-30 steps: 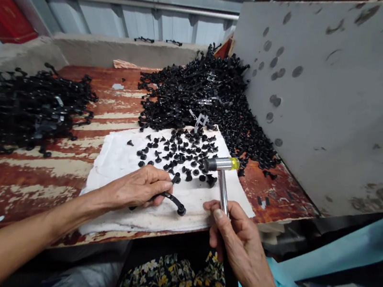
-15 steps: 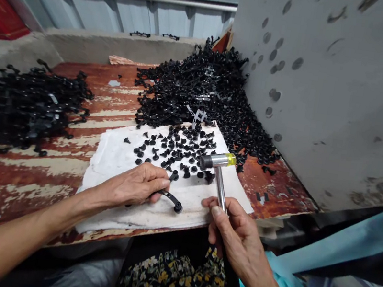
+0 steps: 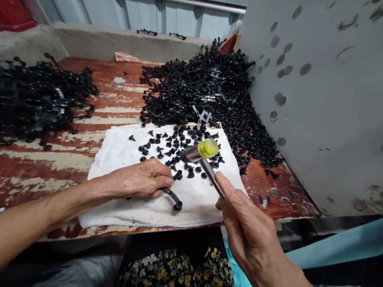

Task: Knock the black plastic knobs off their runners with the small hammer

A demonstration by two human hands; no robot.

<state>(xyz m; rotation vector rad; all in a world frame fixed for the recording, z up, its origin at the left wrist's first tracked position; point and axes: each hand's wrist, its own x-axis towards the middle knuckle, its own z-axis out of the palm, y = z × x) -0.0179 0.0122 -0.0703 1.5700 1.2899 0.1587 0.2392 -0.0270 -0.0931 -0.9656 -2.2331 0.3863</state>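
My left hand [image 3: 140, 180] rests on a white cloth [image 3: 117, 151] and pinches one end of a curved black plastic piece [image 3: 172, 198], which lies flat on the cloth. My right hand [image 3: 249, 228] grips the metal handle of a small hammer [image 3: 200, 152] with a yellow face. The hammer head hangs above the cloth, just right of and beyond my left fingers. Several small black studs [image 3: 177, 143] are scattered on the cloth behind both hands.
A big heap of black parts [image 3: 207, 90] lies at the back right against a grey board [image 3: 331, 88]. Another black pile [image 3: 19, 101] sits at the left on the worn red table [image 3: 104, 96]. Concrete ledge [image 3: 120, 42] runs behind.
My right hand has swung the hammer head up and to the left, nearer my left hand. The left hand keeps holding the curved black piece in the same spot.
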